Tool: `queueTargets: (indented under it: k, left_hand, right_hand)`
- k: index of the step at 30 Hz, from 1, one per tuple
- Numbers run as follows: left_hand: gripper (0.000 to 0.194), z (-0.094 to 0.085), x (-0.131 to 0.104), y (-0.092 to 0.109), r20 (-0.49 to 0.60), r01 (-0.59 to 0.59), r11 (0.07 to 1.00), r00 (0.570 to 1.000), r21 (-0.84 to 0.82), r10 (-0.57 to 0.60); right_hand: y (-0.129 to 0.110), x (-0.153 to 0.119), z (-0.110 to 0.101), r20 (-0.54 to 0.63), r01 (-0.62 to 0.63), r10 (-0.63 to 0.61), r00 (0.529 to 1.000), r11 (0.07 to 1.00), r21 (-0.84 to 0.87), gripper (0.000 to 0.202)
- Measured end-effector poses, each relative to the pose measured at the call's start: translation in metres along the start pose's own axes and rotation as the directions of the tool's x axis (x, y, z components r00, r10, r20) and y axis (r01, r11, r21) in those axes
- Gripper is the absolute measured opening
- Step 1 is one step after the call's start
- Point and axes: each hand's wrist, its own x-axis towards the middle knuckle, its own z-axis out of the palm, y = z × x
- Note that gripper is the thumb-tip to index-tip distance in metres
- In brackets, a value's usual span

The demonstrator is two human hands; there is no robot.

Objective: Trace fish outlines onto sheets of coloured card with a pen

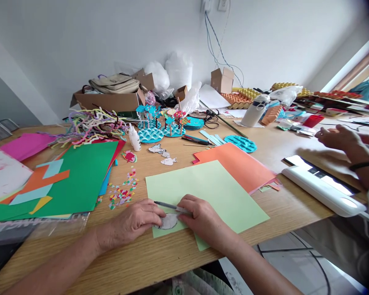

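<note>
A pale green sheet of paper (199, 184) lies at the table's front edge, with a notch cut from its near side. On its near left part rests a small white paper cutout (169, 221) with a dark outline, partly covered by fingers. My left hand (138, 219) is closed, its fingertips gripping the cutout's left end. My right hand (201, 213) is closed around a dark pen (169, 205) that points left above the cutout; its fingertips touch the cutout's right side. Several white paper fish (168, 161) lie beyond the sheet, beside a red decorated fish (129, 156).
Colored paper scraps (124, 190) and green card (83, 176) lie left. A glue bottle (134, 138), pipe cleaners (95, 123) and blue fish decorations (150, 134) stand behind. Orange paper (233, 162) and a white lamp (322, 190) lie right, near another person's hand (338, 139).
</note>
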Motion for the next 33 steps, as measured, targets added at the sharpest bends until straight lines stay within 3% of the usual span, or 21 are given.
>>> queueTargets:
  k: [21,33]
  left_hand:
    - [0.024,0.0005,0.0000,-0.0010,0.011,0.002,0.999,1.000,-0.050,-0.002]
    - [0.021,0.0033,0.0059,-0.0018,0.034,0.033,0.999,0.999,0.003,-0.033]
  right_hand:
    - [0.0014,-0.0015,-0.0029,0.020,-0.001,0.001,1.000,1.000,0.015,0.014]
    - [0.0014,-0.0015,-0.0025,0.015,0.011,-0.011,1.000,1.000,0.001,0.015]
